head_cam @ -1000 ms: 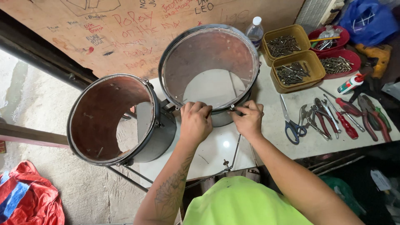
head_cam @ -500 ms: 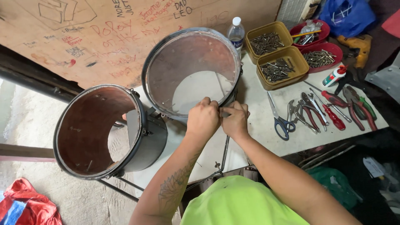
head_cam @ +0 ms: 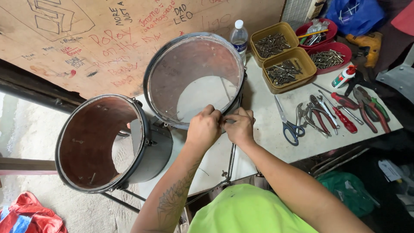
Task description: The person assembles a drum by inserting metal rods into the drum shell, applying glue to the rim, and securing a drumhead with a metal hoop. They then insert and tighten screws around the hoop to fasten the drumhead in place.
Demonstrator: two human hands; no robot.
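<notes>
A drum shell with a clear head (head_cam: 196, 77) stands on the white table (head_cam: 267, 133). My left hand (head_cam: 205, 127) and my right hand (head_cam: 239, 125) meet at the near rim of this drum. Both pinch a small metal part on the hoop between their fingertips. The part itself is mostly hidden by my fingers. A second drum shell (head_cam: 103, 144), open and reddish brown inside, lies tilted at the table's left end. A thin metal rod (head_cam: 232, 157) runs down from my right hand toward me.
Right of the drum lie blue-handled scissors (head_cam: 290, 125), several pliers (head_cam: 319, 114) and red screwdrivers (head_cam: 340, 116). Yellow trays of screws (head_cam: 282, 69) and red bowls (head_cam: 332, 56) stand behind them. A plastic bottle (head_cam: 238, 36) stands by the written-on board (head_cam: 86, 43).
The view has shifted, so the drums sit further right and lower in frame. My hands stay together at the near rim of the drum, fingers working the same spot.
</notes>
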